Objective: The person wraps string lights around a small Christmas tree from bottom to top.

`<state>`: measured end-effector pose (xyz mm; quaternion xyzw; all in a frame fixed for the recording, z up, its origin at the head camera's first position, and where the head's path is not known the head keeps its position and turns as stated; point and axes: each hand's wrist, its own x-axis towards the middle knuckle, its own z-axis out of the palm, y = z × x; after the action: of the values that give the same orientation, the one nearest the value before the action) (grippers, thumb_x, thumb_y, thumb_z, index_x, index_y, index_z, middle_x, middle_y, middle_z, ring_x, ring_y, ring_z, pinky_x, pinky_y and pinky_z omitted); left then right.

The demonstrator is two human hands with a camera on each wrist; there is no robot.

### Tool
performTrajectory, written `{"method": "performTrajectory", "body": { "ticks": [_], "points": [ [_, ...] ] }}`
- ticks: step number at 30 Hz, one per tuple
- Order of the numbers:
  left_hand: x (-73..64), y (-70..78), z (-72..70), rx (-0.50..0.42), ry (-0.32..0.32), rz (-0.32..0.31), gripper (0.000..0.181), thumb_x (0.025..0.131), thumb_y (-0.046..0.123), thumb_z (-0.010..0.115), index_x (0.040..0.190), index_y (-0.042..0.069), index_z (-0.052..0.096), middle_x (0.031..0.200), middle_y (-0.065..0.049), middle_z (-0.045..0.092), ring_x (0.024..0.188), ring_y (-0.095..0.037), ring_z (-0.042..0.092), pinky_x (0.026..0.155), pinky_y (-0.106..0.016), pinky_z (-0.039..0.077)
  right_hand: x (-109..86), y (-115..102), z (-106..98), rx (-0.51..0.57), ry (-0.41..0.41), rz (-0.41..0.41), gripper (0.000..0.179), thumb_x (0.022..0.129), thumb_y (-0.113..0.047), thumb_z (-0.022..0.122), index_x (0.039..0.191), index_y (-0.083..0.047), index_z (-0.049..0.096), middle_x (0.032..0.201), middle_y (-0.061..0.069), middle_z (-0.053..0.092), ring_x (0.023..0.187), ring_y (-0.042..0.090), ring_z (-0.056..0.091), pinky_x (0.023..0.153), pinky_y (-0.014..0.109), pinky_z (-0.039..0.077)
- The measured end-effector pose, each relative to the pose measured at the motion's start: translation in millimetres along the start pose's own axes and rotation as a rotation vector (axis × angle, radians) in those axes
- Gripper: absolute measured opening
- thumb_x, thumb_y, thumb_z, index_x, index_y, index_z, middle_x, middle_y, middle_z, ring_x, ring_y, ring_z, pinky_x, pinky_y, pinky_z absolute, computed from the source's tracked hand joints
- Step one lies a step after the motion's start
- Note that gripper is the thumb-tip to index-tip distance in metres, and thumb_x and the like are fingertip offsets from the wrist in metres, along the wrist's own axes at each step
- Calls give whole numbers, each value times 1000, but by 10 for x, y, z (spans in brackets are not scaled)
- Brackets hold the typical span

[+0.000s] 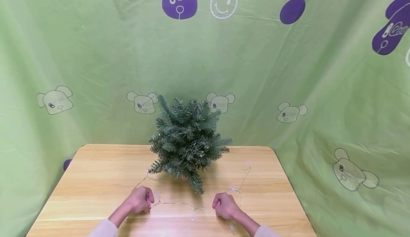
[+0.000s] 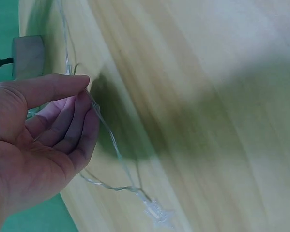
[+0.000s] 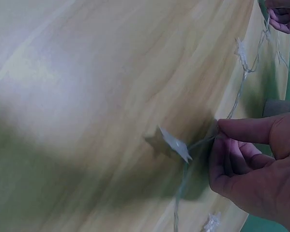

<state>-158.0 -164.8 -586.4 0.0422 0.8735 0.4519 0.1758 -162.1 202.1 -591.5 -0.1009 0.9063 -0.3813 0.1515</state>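
A string of star lights point(image 1: 179, 203) with a thin clear wire runs across the wooden table between the two hands. My left hand point(image 1: 140, 200) pinches the wire between thumb and fingers, left of the middle; in the left wrist view a clear star point(image 2: 158, 212) hangs below the fingers. At the right, my right hand point(image 1: 225, 205) also pinches the wire, and a star point(image 3: 174, 143) sits close to its fingertips. Behind the hands stands a small green artificial Christmas tree point(image 1: 189, 137). Its base point(image 2: 28, 57) shows in the left wrist view.
The light wooden table point(image 1: 105, 158) has rounded far corners. Green curtain point(image 1: 243, 62) with printed bears surrounds it at the back and sides. More of the light string trails toward the far right, ending near a star point(image 1: 248, 163).
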Motion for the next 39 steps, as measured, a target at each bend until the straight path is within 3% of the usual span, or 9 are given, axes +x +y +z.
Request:
{"method": "performTrajectory", "body": {
  "ticks": [8, 11, 13, 17, 24, 28, 39],
  "points": [
    [14, 122, -147, 20, -39, 35, 30, 64, -22, 69, 87, -3, 71, 78, -12, 68, 66, -18, 59, 58, -24, 55, 56, -105, -201, 9, -68, 12, 27, 70, 14, 48, 81, 2, 70, 72, 8, 66, 54, 7, 44, 46, 12, 33],
    [14, 171, -199, 60, -45, 63, 29, 64, -22, 68, 85, -2, 71, 77, -12, 69, 66, -18, 59, 59, -25, 55, 67, -157, -290, -7, -86, 8, 22, 69, 10, 55, 81, 1, 71, 74, 7, 69, 58, 11, 48, 53, 21, 43],
    [6, 212, -235, 90, -55, 79, 28, 65, -22, 68, 83, -1, 72, 76, -11, 69, 65, -18, 59, 59, -25, 55, 70, -189, -350, -15, -100, 9, 16, 71, 6, 60, 81, 0, 71, 76, 6, 70, 65, 14, 54, 64, 34, 53],
    [-22, 303, -305, 133, -103, 92, 23, 66, -19, 70, 80, 0, 71, 74, -9, 69, 63, -18, 58, 57, -27, 55, 77, -240, -488, -2, -142, 5, 9, 74, 3, 67, 82, 0, 71, 80, 7, 72, 75, 18, 60, 77, 46, 55],
    [-64, 395, -397, 160, -221, 86, 19, 71, -12, 73, 81, 3, 69, 76, -3, 65, 71, -21, 59, 68, -37, 56, 80, -350, -773, 79, -284, 71, 13, 73, 3, 69, 86, 4, 70, 78, 8, 69, 68, 19, 57, 64, 30, 50],
    [-96, 389, -437, 187, -267, 101, 16, 73, -7, 73, 82, 5, 68, 79, -2, 65, 76, -21, 60, 72, -41, 55, 65, -381, -936, 96, -327, 94, 13, 73, 3, 67, 85, 4, 69, 75, 9, 68, 68, 19, 58, 63, 28, 51],
    [-236, 338, -705, 162, -258, 47, 17, 70, -3, 72, 83, 3, 63, 84, -7, 62, 78, -24, 58, 72, -42, 54, -28, -404, -1368, 94, -366, 93, 9, 77, 2, 66, 84, 6, 66, 76, 11, 69, 70, 19, 60, 66, 30, 52]
  ]
}}
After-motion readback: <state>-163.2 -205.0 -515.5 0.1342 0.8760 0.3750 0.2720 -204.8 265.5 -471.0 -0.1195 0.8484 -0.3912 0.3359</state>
